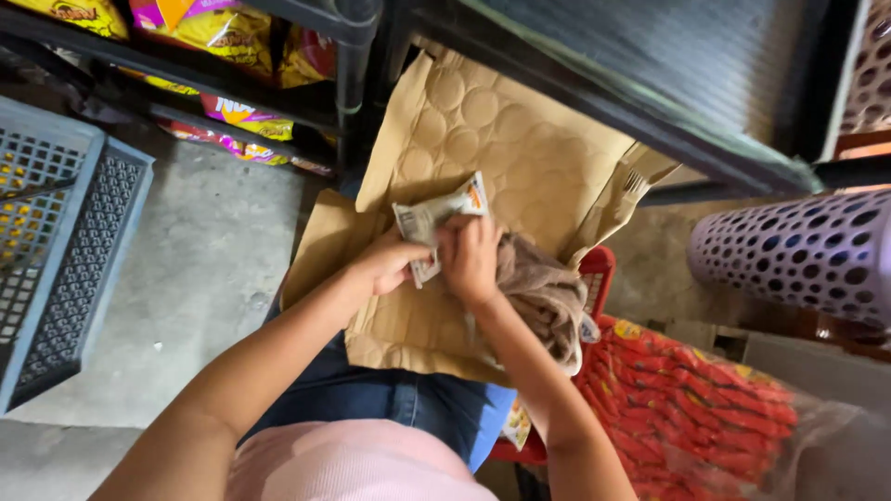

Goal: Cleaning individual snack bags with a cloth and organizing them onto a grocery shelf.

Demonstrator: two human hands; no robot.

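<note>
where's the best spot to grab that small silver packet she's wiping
Probably by its short edges. The silver packet is flat and thin, lying tilted over the cardboard sheet. The left hand pinches its lower end from the left side; the right hand, with the brown cloth, covers its right side.

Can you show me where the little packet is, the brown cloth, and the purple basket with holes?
small packet (429, 223), head view, on its crinkled silver front.
brown cloth (548, 297), head view, on its bunched middle.
purple basket (807, 255), head view, on its holed side wall.
</note>
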